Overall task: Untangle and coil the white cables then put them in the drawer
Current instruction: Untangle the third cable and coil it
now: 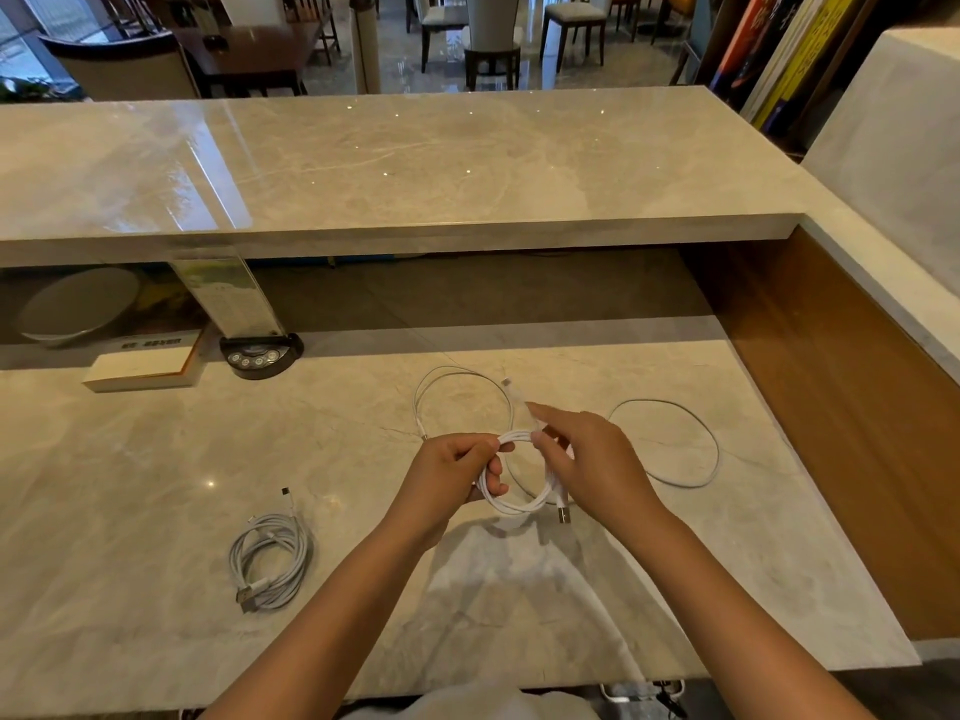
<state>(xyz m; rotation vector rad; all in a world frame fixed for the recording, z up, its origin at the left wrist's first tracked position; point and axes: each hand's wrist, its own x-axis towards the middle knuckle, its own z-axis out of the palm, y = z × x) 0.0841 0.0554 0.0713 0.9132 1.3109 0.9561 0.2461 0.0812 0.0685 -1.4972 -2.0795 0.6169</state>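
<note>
A white cable [511, 480] is being held in small loops above the surface [130, 459], gripped by the curled fingers of the left hand [457, 472] and pinched by the right hand [587, 459]; its USB plug is hanging below. Its loose length is lying behind the hands. A coiled cable [270, 561] is lying well to the left, with a book [143, 363] being seen farther back

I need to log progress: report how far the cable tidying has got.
Done: one coiled cable lies on the desk. In hand: the left hand grips a half-wound coil while the right hand feeds it. Left: the loose cable beyond, then stowing; no drawer is visible.
</note>
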